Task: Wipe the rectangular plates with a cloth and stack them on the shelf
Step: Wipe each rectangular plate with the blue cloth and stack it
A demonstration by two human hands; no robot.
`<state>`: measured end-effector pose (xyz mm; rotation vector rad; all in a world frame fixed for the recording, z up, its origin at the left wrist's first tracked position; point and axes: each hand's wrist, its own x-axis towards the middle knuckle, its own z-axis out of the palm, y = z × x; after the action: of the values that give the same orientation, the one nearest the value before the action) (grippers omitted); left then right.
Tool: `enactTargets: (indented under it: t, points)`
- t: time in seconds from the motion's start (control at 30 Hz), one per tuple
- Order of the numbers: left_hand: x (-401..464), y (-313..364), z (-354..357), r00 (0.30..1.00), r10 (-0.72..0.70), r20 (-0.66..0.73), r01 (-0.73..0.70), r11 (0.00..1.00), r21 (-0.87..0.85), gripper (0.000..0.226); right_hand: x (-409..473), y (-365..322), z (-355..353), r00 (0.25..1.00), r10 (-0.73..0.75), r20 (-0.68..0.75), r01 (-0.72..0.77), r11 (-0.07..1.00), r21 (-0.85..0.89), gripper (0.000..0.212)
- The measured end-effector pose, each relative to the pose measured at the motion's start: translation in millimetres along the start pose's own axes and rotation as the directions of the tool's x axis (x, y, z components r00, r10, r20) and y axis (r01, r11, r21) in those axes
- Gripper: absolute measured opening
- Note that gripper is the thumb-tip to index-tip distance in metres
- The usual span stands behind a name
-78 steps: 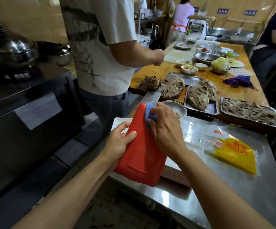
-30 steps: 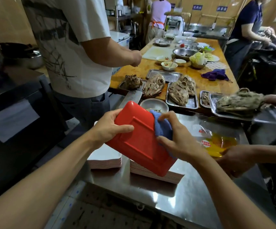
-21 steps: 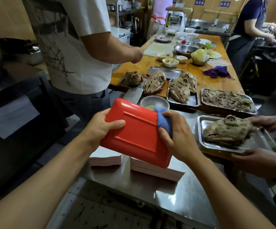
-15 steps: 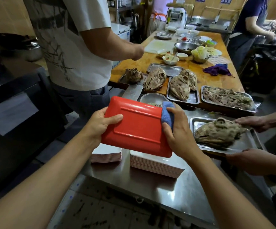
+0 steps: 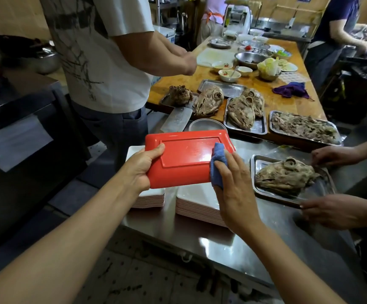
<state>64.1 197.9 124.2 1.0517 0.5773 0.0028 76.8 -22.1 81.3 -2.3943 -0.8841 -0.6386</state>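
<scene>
From the head camera, the left hand [image 5: 142, 166] grips the left edge of a red rectangular plate [image 5: 184, 159], held underside up above two stacks of plates [image 5: 196, 204] on the steel table [image 5: 233, 244]. The right hand [image 5: 233, 187] presses a blue cloth [image 5: 217, 165] against the plate's right end with nearly straight fingers.

Red plate [image 5: 184, 156], blue cloth [image 5: 218, 165], purple rag [image 5: 291, 89], white-topped, pink-edged stacked plates [image 5: 196, 201].

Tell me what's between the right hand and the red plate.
A folded blue cloth, pressed by the right hand against the underside of the red plate, as the head view shows.
</scene>
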Motion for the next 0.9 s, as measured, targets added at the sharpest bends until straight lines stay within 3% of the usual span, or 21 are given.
enactTargets:
  t: [0.17,0.4,0.63,0.9]
  points:
    - [-12,-7,3,1.0,0.013,-0.009,-0.013,0.996,-0.091,0.022,1,-42,28,0.996,-0.055,0.065,0.053,0.998,0.034,0.064]
    - [-27,-12,-9,0.994,0.101,0.03,-0.091,0.965,-0.248,0.022,13,-90,47,0.978,-0.132,0.16,0.098,0.975,0.2,0.05]
    - [-37,-1,-34,0.967,0.255,0.022,-0.245,0.948,-0.205,0.029,49,-107,47,0.966,-0.168,0.197,0.091,0.932,0.351,0.047]
    - [-45,0,-64,0.966,0.253,-0.057,-0.26,0.948,-0.184,0.02,56,-84,57,0.971,-0.049,0.233,-0.033,0.942,0.335,0.053]
